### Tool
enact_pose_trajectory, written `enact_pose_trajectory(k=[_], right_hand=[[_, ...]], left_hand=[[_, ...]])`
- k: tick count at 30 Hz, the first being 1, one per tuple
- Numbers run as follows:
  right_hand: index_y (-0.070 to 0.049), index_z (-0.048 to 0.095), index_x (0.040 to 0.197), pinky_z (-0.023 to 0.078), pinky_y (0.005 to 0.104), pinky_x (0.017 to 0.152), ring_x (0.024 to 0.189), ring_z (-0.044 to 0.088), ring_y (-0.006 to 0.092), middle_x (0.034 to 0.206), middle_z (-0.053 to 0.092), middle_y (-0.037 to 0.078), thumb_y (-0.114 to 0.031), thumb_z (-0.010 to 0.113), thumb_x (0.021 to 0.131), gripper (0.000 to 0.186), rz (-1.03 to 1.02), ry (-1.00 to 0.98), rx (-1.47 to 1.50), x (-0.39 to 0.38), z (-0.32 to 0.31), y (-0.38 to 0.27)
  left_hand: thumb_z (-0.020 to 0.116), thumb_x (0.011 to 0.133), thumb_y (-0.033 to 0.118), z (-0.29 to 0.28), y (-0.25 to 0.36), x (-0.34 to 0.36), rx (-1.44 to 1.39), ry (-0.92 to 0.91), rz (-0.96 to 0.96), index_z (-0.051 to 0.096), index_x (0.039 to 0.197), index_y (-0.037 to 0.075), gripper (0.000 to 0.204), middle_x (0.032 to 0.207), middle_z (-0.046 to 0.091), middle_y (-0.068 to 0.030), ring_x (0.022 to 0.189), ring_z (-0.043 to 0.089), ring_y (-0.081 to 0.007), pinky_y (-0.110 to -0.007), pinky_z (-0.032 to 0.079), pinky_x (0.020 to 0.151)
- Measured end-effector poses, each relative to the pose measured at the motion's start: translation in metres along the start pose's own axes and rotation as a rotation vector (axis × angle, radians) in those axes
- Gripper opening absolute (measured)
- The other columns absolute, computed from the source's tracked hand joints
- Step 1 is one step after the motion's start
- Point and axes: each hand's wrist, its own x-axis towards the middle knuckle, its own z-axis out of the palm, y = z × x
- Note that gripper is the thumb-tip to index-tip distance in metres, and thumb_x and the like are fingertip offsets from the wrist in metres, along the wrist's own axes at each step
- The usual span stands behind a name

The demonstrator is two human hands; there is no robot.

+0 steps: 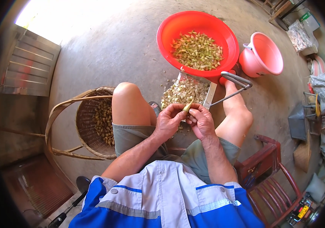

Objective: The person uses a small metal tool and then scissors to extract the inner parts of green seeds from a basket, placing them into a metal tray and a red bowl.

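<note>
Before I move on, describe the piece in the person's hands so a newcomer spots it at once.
From the large red basin at the top, drop to the heap of pale scraps below it. Over the heap's near edge, the left hand and right hand hold a small yellow-green, pointed piece. Unlike the similar pieces lying in the basin, it is in hand.

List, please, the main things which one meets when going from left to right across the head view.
Grey door, woven basket, left hand, pale green bulb, right hand, pink bucket, grey sack.
</note>
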Motion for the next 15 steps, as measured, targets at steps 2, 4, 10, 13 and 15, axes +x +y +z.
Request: enact_pose_trajectory(k=[2,4,10,13,15], right_hand=[[-0.003,0.059,0.100,0.040,0.0215,0.055,0.057,0.043,0.0052,0.074,0.055,-0.001,-0.002,0.056,0.088,0.012,-0.005,0.024,0.103,-0.0006,0.0025,0.0008],[-0.004,0.059,0.100,0.040,0.0216,0.055,0.058,0.044,0.0054,0.075,0.056,-0.001,-0.002,0.056,0.088,0.012,-0.010,0.017,0.115,0.0014,-0.0003,0.0037],[-0.003,0.058,0.100,0.040,0.0223,0.057,0.059,0.043,0.0058,0.075,0.054,-0.002,-0.001,0.055,0.088,0.013,-0.021,-0.013,-0.001,0.0013,0.0004,0.0033],[-0.004,0.058,0.100,0.041,0.0219,0.057,0.060,0.045,0.0060,0.076,0.055,-0.001,-0.001,0.057,0.087,0.013,-0.020,-0.017,0.012,0.0016,-0.0018,0.0038],[-0.004,0.058,0.100,0.041,0.0216,0.056,0.061,0.046,0.0063,0.077,0.057,0.000,-0.002,0.057,0.087,0.014,-0.019,-0.018,0.038,0.0015,-0.0016,0.0038]], left_hand=[[0.059,0.090,0.002,0.0006,0.0013,0.0001,-0.002,-0.004,-0.001,0.056,0.107,-0.003,0.018,0.097,0.064,-0.0083,0.086,0.062,-0.0135,-0.028,0.053,0.076],[0.060,0.090,0.002,0.0007,-0.0005,-0.0001,-0.005,-0.007,0.000,0.057,0.107,-0.003,0.018,0.097,0.064,-0.0081,0.086,0.062,-0.0134,-0.028,0.053,0.076],[0.060,0.089,0.003,0.0011,-0.0010,-0.0006,-0.015,0.017,0.030,0.057,0.107,-0.003,0.019,0.096,0.064,-0.0078,0.085,0.062,-0.0129,-0.027,0.053,0.075],[0.061,0.089,0.003,0.0012,0.0004,-0.0005,-0.005,0.021,0.012,0.057,0.106,-0.003,0.018,0.095,0.064,-0.0078,0.085,0.062,-0.0128,-0.027,0.053,0.075],[0.061,0.090,0.003,0.0014,0.0005,-0.0004,-0.033,0.001,0.000,0.057,0.106,-0.003,0.018,0.095,0.064,-0.0075,0.084,0.062,-0.0129,-0.027,0.053,0.075]])
